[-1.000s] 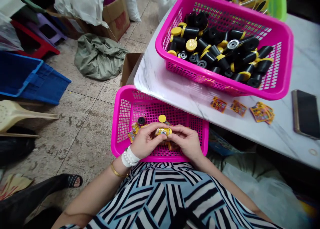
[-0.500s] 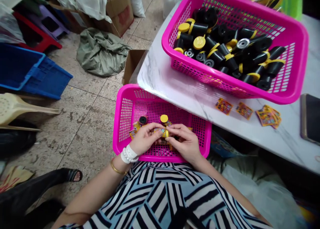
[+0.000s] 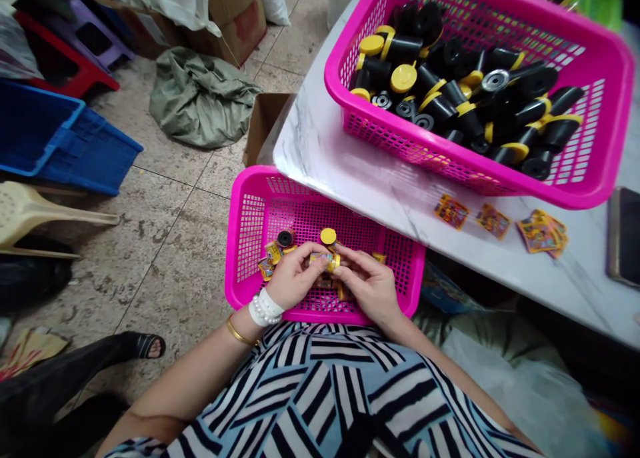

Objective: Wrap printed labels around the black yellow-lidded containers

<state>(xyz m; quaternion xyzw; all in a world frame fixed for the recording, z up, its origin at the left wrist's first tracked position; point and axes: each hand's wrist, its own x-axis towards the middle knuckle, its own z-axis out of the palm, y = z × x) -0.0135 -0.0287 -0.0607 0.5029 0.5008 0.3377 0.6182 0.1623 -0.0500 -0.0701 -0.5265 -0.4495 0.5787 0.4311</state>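
Observation:
Over the lower pink basket (image 3: 231, 251), my left hand (image 3: 290, 281) and my right hand (image 3: 374, 288) grip one small cylinder (image 3: 327, 262) with a bright printed label and a yellow end. My left thumb presses on the label. The right fingers are closed around the yellow end and hide part of it. Inside the basket, just beyond my hands, stand a yellow-topped cylinder (image 3: 328, 236) and a black-ended one (image 3: 285, 239). More labelled cylinders (image 3: 267, 265) lie by my left hand.
A larger pink basket (image 3: 440, 168) full of black cylinders with yellow caps (image 3: 404, 78) stands on the marble-patterned table (image 3: 320, 145). Printed labels (image 3: 451, 211) and a phone (image 3: 625, 235) lie before it. Left on the floor are a blue crate (image 3: 95, 155) and green cloth (image 3: 200, 98).
The printed label on the held cylinder shows more fully between my hands now. My left hand has shifted slightly to the right; the whole view has moved a little.

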